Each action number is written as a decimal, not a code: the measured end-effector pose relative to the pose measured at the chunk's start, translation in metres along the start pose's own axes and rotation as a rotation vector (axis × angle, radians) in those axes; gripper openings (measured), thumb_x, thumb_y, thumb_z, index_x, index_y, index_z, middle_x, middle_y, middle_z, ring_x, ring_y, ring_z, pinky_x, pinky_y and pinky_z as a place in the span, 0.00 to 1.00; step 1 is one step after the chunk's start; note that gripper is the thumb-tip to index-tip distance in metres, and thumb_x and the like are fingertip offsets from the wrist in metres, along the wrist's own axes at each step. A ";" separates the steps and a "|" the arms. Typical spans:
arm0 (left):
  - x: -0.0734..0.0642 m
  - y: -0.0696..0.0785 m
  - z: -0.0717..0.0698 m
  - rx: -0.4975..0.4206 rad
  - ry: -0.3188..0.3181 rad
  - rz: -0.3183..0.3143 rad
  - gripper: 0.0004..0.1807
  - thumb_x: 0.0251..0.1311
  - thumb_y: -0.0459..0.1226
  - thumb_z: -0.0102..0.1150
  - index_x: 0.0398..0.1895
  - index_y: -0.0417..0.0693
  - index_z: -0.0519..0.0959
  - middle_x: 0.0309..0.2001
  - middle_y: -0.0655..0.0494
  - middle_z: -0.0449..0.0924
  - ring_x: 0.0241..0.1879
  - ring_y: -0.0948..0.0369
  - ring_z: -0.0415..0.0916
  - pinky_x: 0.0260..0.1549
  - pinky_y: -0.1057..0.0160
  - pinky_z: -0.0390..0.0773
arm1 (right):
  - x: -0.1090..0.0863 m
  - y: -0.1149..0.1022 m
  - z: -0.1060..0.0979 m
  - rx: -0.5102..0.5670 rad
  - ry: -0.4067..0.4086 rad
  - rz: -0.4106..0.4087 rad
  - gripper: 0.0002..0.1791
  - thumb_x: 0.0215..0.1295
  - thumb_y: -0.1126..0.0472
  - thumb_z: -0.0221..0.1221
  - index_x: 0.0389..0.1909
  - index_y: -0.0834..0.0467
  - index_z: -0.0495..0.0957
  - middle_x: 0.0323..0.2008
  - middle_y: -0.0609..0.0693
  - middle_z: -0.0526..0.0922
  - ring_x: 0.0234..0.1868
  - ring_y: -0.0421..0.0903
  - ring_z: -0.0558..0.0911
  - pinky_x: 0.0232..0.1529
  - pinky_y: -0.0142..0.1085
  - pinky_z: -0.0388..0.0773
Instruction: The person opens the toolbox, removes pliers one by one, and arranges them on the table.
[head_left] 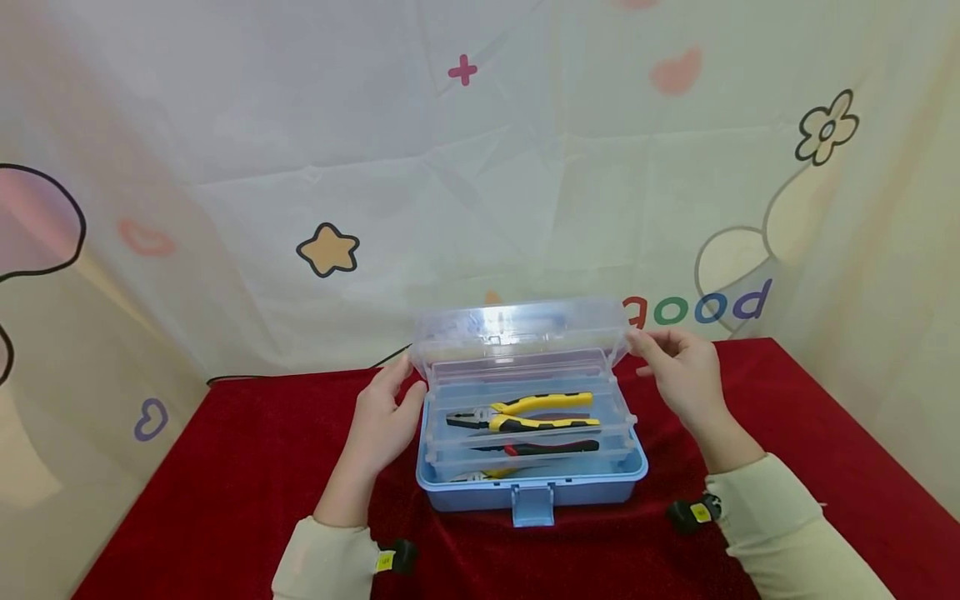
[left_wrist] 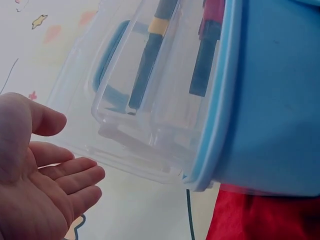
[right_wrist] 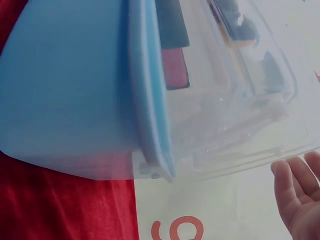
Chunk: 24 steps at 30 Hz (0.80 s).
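A light blue toolbox [head_left: 480, 500] stands with its clear plastic lid [head_left: 457, 333] raised and tilted back. In its clear tray [head_left: 442, 446] lie combination pliers [head_left: 551, 423] with yellow and black handles. Nearer the front is a tool with red and black handles [head_left: 555, 448]; another yellow-handled tool [head_left: 472, 477] shows partly under the tray edge. My left hand [head_left: 386, 421] is beside the lid's left end, fingers extended and the palm bare in the left wrist view. At the lid's right corner, my right hand [head_left: 686, 379] has its fingertips right at the edge, fingers loosely bent.
A red cloth [head_left: 262, 467] covers the table under the box. Behind it hangs a pale printed curtain [head_left: 375, 183], close to the raised lid. A blue latch [head_left: 532, 507] hangs down at the box front. Dark cable [head_left: 390, 356] runs along the back edge.
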<state>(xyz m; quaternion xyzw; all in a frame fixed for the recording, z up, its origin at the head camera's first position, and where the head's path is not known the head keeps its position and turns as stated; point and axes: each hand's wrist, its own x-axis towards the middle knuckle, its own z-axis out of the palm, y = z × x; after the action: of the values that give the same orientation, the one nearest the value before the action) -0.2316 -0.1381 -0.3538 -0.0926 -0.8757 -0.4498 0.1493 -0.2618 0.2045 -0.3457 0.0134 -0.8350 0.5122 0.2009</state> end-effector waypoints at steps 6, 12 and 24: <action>0.006 -0.001 -0.001 0.020 -0.008 -0.006 0.28 0.67 0.38 0.47 0.70 0.44 0.60 0.68 0.48 0.64 0.68 0.51 0.62 0.63 0.46 0.67 | 0.008 -0.002 -0.002 -0.031 -0.025 0.036 0.31 0.62 0.37 0.53 0.48 0.60 0.77 0.45 0.60 0.82 0.30 0.33 0.80 0.35 0.24 0.80; 0.012 0.000 -0.002 0.006 -0.019 -0.039 0.29 0.67 0.40 0.47 0.71 0.45 0.59 0.66 0.47 0.66 0.66 0.50 0.64 0.61 0.45 0.68 | 0.018 -0.005 -0.002 -0.025 -0.051 0.034 0.32 0.62 0.36 0.52 0.48 0.62 0.76 0.44 0.61 0.80 0.32 0.34 0.79 0.33 0.24 0.80; 0.019 -0.002 -0.003 -0.014 -0.048 -0.080 0.30 0.67 0.41 0.46 0.71 0.44 0.58 0.66 0.45 0.65 0.66 0.49 0.64 0.62 0.46 0.67 | 0.028 -0.012 -0.002 -0.044 -0.097 0.072 0.37 0.61 0.33 0.50 0.52 0.63 0.76 0.48 0.62 0.80 0.48 0.57 0.81 0.35 0.26 0.81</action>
<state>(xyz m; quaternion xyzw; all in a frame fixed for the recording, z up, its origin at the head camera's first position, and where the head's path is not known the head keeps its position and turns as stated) -0.2494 -0.1413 -0.3476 -0.0694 -0.8788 -0.4593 0.1095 -0.2843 0.2062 -0.3250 0.0036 -0.8547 0.4995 0.1416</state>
